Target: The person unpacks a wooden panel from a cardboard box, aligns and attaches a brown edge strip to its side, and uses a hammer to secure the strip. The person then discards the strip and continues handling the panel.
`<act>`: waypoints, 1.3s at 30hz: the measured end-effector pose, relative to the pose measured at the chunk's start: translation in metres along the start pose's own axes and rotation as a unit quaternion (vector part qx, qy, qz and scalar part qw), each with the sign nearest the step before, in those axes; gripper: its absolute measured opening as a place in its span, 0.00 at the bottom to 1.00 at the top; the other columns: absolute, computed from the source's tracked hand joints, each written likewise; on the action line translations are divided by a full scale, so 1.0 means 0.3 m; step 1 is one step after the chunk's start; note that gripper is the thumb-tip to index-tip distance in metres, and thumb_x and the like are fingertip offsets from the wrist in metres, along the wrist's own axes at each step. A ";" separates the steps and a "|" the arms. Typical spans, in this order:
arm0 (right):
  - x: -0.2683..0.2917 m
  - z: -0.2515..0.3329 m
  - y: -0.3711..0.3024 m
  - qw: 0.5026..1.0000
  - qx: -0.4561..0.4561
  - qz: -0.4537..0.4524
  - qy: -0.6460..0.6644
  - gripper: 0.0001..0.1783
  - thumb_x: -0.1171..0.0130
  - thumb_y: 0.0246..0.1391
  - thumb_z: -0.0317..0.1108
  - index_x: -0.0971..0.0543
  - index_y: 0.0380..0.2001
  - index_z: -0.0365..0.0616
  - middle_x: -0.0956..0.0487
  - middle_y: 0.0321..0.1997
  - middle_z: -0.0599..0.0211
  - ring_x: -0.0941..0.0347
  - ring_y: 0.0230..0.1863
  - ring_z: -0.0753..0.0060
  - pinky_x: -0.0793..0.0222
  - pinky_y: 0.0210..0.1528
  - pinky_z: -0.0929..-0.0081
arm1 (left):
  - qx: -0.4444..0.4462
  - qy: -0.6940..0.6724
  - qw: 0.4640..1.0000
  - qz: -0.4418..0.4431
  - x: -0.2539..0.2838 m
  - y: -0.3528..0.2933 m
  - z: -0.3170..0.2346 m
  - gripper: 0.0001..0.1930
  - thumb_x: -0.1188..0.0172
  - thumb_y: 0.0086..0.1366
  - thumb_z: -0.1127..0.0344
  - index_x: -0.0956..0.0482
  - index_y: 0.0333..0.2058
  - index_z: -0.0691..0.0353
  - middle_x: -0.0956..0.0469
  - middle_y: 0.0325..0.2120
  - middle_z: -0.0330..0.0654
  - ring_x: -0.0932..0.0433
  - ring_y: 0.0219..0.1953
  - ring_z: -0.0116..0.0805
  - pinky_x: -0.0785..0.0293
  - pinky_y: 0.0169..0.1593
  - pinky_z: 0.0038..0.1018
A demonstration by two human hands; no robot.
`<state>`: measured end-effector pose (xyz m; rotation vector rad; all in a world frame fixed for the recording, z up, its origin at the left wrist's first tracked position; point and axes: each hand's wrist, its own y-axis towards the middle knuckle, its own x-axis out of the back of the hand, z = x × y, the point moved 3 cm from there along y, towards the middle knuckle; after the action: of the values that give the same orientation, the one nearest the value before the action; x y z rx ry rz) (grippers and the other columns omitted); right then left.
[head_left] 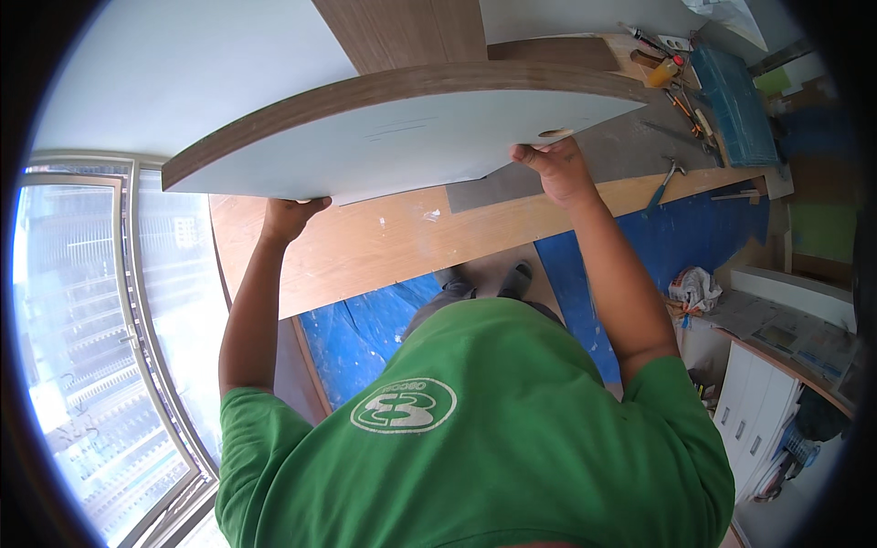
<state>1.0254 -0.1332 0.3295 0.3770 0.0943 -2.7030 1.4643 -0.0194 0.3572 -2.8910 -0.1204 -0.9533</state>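
A wide panel (393, 137), pale on the face toward me and edged in brown wood grain, is held up in front of me above a wooden bench (384, 237). My left hand (290, 217) grips its lower edge near the left end, thumb on the pale face. My right hand (555, 170) grips the edge farther right, its thumb just below a round hole (554, 133) in the panel. The fingers of both hands are mostly hidden behind the panel. A few faint pencil lines mark its pale face.
A hammer (665, 187) lies on the bench at right, near hand tools and a teal case (734, 100). Behind the panel rises a brown board (402, 35). Blue sheeting (365, 333) covers floor beneath the bench. A window (100, 338) is at left, a white drawer cabinet (754, 411) at right.
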 end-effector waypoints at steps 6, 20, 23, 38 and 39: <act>-0.297 0.022 0.084 0.997 -0.031 0.043 -0.053 0.22 0.21 0.46 0.34 0.16 0.44 0.38 0.14 0.44 0.65 0.20 0.47 0.73 0.26 0.53 0.75 | 0.044 0.009 0.998 -0.046 0.135 -0.059 0.293 0.18 0.25 0.53 0.78 0.19 0.43 0.65 0.17 0.40 0.40 0.19 0.44 0.32 0.20 0.49 0.30; -0.628 -0.140 0.175 0.943 0.114 0.211 -0.229 0.19 0.31 0.50 0.22 0.16 0.48 0.42 0.15 0.50 0.61 0.20 0.51 0.72 0.27 0.57 0.73 | -0.088 0.007 0.990 -0.107 0.263 -0.215 0.782 0.18 0.39 0.67 0.55 0.15 0.43 0.65 0.17 0.48 0.56 0.19 0.55 0.48 0.22 0.54 0.38; -0.642 -0.163 0.158 0.959 0.057 0.215 -0.178 0.20 0.34 0.52 0.21 0.16 0.50 0.43 0.16 0.53 0.58 0.20 0.54 0.70 0.27 0.59 0.72 | -0.109 -0.055 0.990 -0.070 0.267 -0.219 0.865 0.26 0.47 0.70 0.47 0.15 0.45 0.67 0.23 0.57 0.62 0.25 0.62 0.51 0.24 0.59 0.40; -0.651 -0.172 -0.027 0.933 0.139 0.213 -0.256 0.19 0.31 0.53 0.27 0.17 0.50 0.42 0.17 0.56 0.57 0.23 0.62 0.54 0.30 0.66 0.61 | 0.010 0.134 0.985 -0.108 0.077 -0.677 0.456 0.08 0.35 0.62 0.67 0.16 0.37 0.65 0.17 0.46 0.56 0.19 0.50 0.51 0.24 0.52 0.39; -0.647 -0.175 -0.029 0.935 0.140 0.207 -0.252 0.20 0.31 0.52 0.26 0.17 0.50 0.43 0.17 0.56 0.57 0.23 0.62 0.54 0.29 0.65 0.61 | 0.007 0.129 0.989 -0.071 0.062 -0.717 0.376 0.08 0.35 0.62 0.68 0.16 0.36 0.66 0.17 0.46 0.56 0.18 0.49 0.50 0.24 0.52 0.38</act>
<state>1.2058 -0.0440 0.3327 -0.2110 -0.4687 -2.3046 1.5230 0.2079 0.2921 -2.7446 -0.3141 -1.3351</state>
